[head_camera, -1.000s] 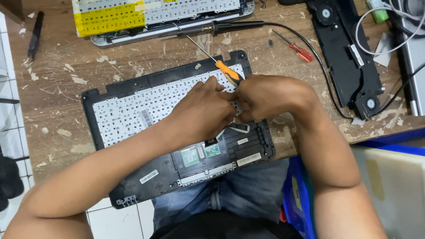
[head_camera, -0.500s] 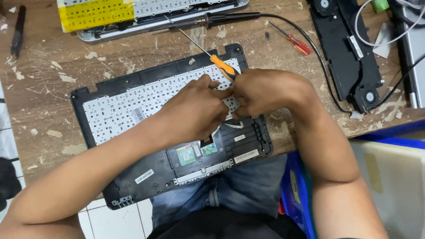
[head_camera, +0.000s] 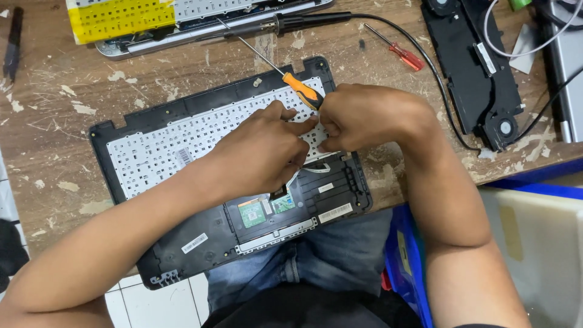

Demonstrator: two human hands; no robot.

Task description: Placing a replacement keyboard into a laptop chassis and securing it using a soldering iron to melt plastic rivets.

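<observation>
An upturned black laptop case (head_camera: 182,249) lies on the wooden bench, the white back of its keyboard (head_camera: 158,149) facing up. My left hand (head_camera: 261,152) lies on the keyboard's right part with fingers stretched toward my right hand (head_camera: 364,118). My right hand is curled into a fist at the keyboard's right end, knuckles up. What its fingertips pinch is hidden. An orange-handled screwdriver (head_camera: 302,91) lies across the case's top edge and touches my right hand. Below the hands are a green circuit board (head_camera: 251,214) and a flat ribbon cable (head_camera: 316,168).
A second keyboard with a yellow sheet (head_camera: 115,18) lies at the back. A soldering iron (head_camera: 303,23) and a red screwdriver (head_camera: 401,53) sit behind the case. A black speaker bar (head_camera: 473,67) is at the right, and a blue bin (head_camera: 407,261) by my knee.
The view has shifted slightly, so the case sits a little further left. Both hands stay at the same spot on the keyboard's right end. The screwdriver has not moved.
</observation>
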